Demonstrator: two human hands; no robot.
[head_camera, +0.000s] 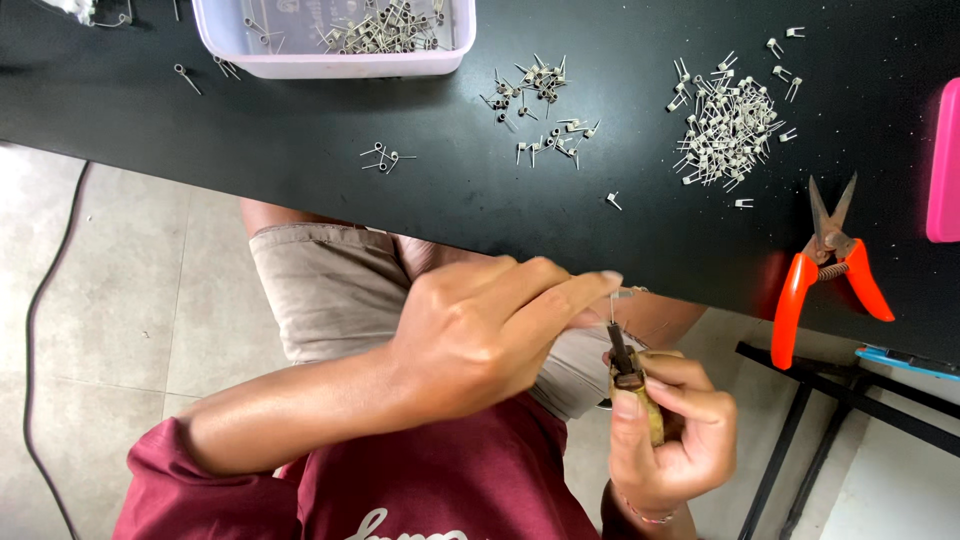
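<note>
A thin wire (612, 308) sits at the tip of a small hand tool (628, 378), held low in front of the table (300, 150). The right hand (672, 430) has a clenched grip on the tool; the left hand (490, 335) pinches the wire. Judging by the finished coils (728, 128) piled on the table and more in the tub (335, 62), much is done. Orange snips (828, 270) lie well apart; nothing blocks the hands.

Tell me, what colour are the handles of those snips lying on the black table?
Bright orange-red, on the snips at the table's right side; the head view shows them clearly.
</note>
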